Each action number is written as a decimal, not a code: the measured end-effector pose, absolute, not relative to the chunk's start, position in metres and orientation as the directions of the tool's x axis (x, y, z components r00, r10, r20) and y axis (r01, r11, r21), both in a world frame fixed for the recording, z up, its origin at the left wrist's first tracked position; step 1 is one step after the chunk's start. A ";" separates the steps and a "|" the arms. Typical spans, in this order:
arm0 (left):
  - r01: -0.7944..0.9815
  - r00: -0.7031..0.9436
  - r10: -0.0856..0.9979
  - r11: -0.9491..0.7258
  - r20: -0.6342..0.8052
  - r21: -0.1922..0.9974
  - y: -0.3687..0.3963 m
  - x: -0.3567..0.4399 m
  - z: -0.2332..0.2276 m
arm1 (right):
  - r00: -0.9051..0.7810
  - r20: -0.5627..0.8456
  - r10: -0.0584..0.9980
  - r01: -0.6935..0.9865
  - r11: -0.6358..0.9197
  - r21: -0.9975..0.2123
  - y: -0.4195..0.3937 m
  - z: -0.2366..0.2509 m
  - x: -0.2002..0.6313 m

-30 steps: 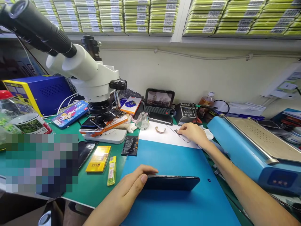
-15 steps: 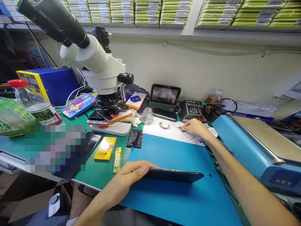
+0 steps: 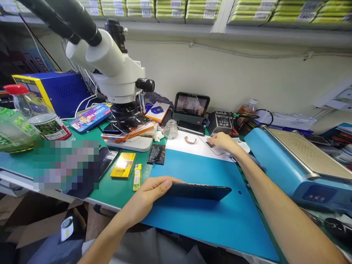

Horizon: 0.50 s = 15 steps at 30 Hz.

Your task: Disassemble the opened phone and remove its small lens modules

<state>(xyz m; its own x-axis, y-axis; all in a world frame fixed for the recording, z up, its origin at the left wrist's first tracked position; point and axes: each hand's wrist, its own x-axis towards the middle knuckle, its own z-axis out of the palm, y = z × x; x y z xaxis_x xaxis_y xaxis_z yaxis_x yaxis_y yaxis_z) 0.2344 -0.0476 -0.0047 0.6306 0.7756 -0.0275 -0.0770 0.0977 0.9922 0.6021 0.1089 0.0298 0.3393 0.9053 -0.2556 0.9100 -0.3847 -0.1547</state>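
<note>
Left hand [image 3: 150, 194] is clamped on the left end of a dark phone [image 3: 199, 191], thumb on top and the other fingers tucked under, so that end is tipped up a bit off the blue mat [image 3: 209, 227]. The phone sits around the middle of the mat, long side running 9 to 3 o'clock.

Right hand [image 3: 224, 142] is way out at 12 o'clock from the phone, fingers curled down and pressed on a thin clear sheet [image 3: 216, 148] lying on a white pad [image 3: 192, 148]. Can't tell if it's actually pinching the sheet or just holding it flat, since the fingertips are hidden.

Room-wise: the mat is bare around the phone, with open blue at 6 o'clock right up to the bench edge and a good strip at 12 o'clock before the white pad starts. A little curved tan piece [image 3: 190, 140] lies on that pad, just at 9 o'clock of the right hand.

At 3 o'clock the right forearm crosses the mat's edge, and past it the big blue heating machine [image 3: 291, 168] walls off that side. At 9 o'clock of the left hand, on the green mat [image 3: 110, 198], there's a yellow lighter [image 3: 136, 177], a yellow pack [image 3: 123, 165] and a black battery [image 3: 156, 154]. The microscope [image 3: 115, 69] stands at 11 o'clock with phones stacked on its base.
</note>
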 end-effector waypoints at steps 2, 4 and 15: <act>-0.076 0.633 0.774 0.107 -0.035 0.991 -0.047 0.233 -0.006 | 0.361 -0.255 0.897 0.907 -0.401 -0.128 0.110 0.028 0.598; -0.078 0.635 0.772 0.111 -0.036 0.991 -0.046 0.231 -0.007 | 0.374 -0.257 0.891 0.903 -0.413 -0.118 0.111 0.027 0.596; -0.056 0.620 0.785 0.070 -0.021 0.996 -0.045 0.232 -0.007 | 0.260 -0.074 0.963 0.866 -0.266 -0.424 0.089 0.037 0.588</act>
<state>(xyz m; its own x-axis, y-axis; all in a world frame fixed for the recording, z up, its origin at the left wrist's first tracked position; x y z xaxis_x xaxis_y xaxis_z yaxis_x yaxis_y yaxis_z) 0.2320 -0.0454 -0.0067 0.6196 0.7846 -0.0205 -0.0561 0.0704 0.9959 0.5882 0.0888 0.0373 0.2596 0.9629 -0.0744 0.8656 -0.2661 -0.4241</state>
